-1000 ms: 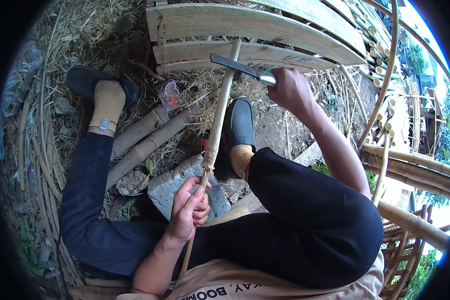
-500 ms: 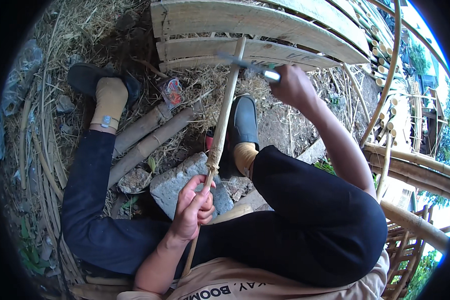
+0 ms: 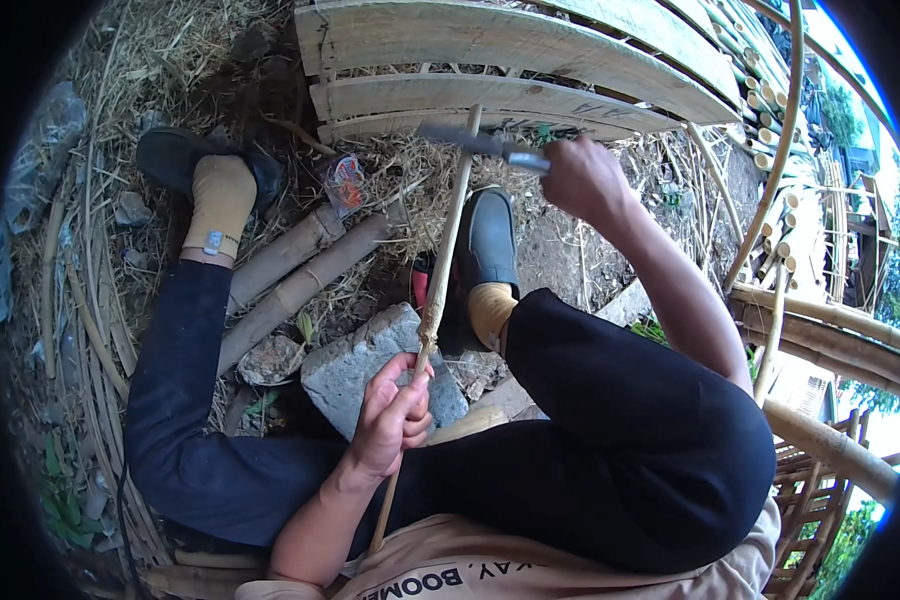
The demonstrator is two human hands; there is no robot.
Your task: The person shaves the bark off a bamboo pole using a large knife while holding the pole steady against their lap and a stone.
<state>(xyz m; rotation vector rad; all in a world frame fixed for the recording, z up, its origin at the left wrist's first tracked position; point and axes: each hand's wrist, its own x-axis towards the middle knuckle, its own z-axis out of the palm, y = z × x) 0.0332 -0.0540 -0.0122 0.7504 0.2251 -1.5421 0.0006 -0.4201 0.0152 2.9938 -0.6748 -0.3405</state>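
One pale stick (image 3: 445,250) and one knife (image 3: 495,146), around a grey block (image 3: 342,360)

The left hand (image 3: 395,415) is at the near right side of the block, its grip clenched around the pale stick just short of a knobbly joint (image 3: 428,340); whether hand or stick touches the block, I cannot tell; the stick slants over the block's right part in this view, its thin end running back to the tan shirt (image 3: 470,560) on the block's near side, its other end well beyond the block, in front of a slatted wooden panel (image 3: 510,95); the right hand (image 3: 585,178), far beyond the block and to its right, has its grip closed on the handle of the knife; the blurred blade points left and crosses the stick near its far end, though contact cannot be made out.

Just left of the block is a small rough stone (image 3: 270,360); beyond the block to the left lie two thick bamboo pieces (image 3: 305,280), with a crumpled wrapper (image 3: 343,185) farther off; just beyond the block shows a small red thing (image 3: 420,285); beyond it to the right is a grey shoe (image 3: 490,240); a bent leg in dark trousers (image 3: 630,430) is to the block's right; cut bamboo poles (image 3: 782,262) are piled well off to its right.
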